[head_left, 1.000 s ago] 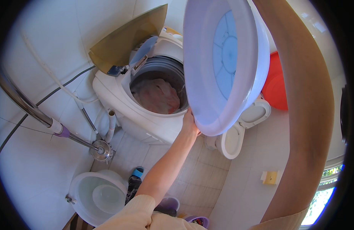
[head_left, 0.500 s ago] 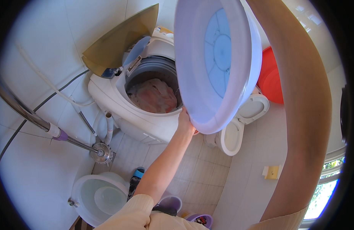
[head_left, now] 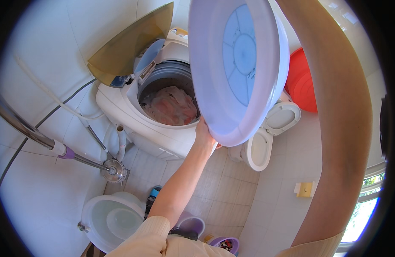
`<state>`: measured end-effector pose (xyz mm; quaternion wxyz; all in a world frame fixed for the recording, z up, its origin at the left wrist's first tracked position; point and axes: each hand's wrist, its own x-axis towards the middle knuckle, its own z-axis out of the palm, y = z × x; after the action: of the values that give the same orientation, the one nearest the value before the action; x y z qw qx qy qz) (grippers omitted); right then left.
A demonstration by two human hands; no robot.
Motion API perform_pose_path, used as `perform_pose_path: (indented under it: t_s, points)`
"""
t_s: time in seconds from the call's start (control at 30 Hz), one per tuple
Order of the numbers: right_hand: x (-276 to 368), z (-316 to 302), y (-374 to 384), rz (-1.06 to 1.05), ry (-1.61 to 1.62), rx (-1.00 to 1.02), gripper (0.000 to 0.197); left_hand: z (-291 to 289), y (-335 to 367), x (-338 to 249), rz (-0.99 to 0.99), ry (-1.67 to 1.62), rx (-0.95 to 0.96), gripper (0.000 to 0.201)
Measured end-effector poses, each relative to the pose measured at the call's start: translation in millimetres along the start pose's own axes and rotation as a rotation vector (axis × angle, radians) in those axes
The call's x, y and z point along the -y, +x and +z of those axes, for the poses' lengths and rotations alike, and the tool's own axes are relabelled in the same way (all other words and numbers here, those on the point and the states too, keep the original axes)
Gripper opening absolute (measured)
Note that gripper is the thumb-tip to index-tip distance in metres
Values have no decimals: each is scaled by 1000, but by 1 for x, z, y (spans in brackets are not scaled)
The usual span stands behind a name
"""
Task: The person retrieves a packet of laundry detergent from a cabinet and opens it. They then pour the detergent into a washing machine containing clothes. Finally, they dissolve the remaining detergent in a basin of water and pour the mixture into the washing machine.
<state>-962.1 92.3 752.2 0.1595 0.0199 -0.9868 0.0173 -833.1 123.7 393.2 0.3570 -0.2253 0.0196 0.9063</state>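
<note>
A large pale lilac plastic basin with a blue patterned bottom is held up on its side, tilted, its inside facing me. My left hand is at its lower rim, fingers mostly hidden behind it. My right forearm rises along the right and passes out of the picture at the top, so that hand cannot be seen. Just left of the basin stands a white top-loading washing machine, lid up. Pinkish, wet-looking laundry lies in its drum; the basin hides the machine's right side.
A white toilet with raised lid and a red basin are at the right. A mop with a steel handle leans at the left. Below are a big translucent tub, a purple bucket and a small purple basin.
The basin has shifted slightly up and left in the picture, my left hand moving with it. The laundry's folds look slightly different in the drum.
</note>
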Motion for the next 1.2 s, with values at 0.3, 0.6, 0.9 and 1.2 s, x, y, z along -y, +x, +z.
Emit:
perform_pose_path:
  t_s: [0.3,0.6,0.9,1.2]
  points:
    - [-15,-5,-3,21,2,37,27,-10,11,-6,93,-38,-53,38]
    - [-167,-10,-76,225,424,-171,23,-28,13,-82,397,425,-89,39]
    - [-230,51,-467,856,902,-448,49,10,-92,-58,668,1189,123,41]
    - [-110,146,-859,1584,1209,-474,36,-185,-228,82,683,1554,372,35]
